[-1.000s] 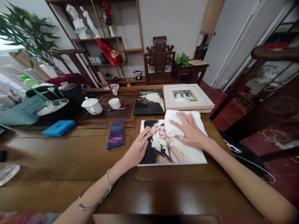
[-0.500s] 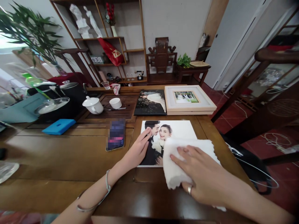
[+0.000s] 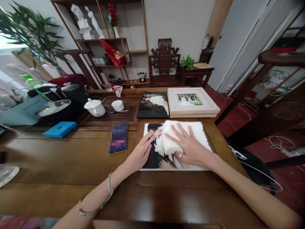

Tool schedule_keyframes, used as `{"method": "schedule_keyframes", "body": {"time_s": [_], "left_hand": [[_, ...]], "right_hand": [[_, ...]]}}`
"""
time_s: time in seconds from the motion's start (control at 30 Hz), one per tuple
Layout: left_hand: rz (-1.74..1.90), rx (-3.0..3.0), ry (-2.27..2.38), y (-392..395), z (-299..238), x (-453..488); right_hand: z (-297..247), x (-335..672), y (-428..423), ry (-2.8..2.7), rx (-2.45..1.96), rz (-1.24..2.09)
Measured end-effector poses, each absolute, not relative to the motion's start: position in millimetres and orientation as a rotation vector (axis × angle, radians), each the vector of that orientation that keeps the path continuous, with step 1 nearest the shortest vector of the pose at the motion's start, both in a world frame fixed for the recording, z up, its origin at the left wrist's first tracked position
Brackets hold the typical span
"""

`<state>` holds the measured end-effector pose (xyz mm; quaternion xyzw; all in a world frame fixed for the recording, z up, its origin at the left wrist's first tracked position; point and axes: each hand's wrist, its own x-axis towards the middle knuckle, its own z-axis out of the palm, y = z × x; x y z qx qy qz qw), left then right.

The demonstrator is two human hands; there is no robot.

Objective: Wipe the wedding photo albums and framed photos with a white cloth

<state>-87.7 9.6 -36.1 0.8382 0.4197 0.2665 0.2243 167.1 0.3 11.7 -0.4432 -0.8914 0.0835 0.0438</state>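
Observation:
A large wedding photo print (image 3: pixel 154 157) lies flat on the wooden table (image 3: pixel 71 162) in front of me. My right hand (image 3: pixel 190 148) lies flat, fingers spread, on a white cloth (image 3: pixel 195 132) that covers the upper right part of the print. My left hand (image 3: pixel 141 152) rests with fingers stretched out on the print's left edge and holds nothing.
A dark photo print (image 3: pixel 153 105) and a framed photo (image 3: pixel 192 101) lie behind. A phone (image 3: pixel 118 136), blue pad (image 3: pixel 60 129), white teapot (image 3: pixel 95 107), cup (image 3: pixel 117 105) and pots (image 3: pixel 53 108) stand to the left. Cables (image 3: pixel 257 171) trail off the right edge.
My right hand has slid the white cloth from the print's near right corner back up over its upper part. The left hand has stayed on the left edge.

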Motion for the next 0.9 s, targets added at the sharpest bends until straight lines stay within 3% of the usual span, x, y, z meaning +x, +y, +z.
{"method": "schedule_keyframes", "body": {"time_s": [0.23,0.47,0.6,0.9], "left_hand": [[0.755,2.326,1.084,10.8,-38.3,-91.6],[0.723,2.319,1.158,9.6,-37.0,-88.0],[0.724,2.324,1.164,9.8,-37.6,-87.9],[0.715,2.331,1.151,10.5,-36.1,-89.0]], "right_hand": [[32.0,154.8,-37.4,-2.952,-0.820,0.594],[2.7,178.0,34.2,-2.623,-1.477,0.182],[-0.5,170.5,35.7,-2.554,-1.599,0.129],[17.8,153.1,-45.0,-2.894,-1.033,0.454]]}}
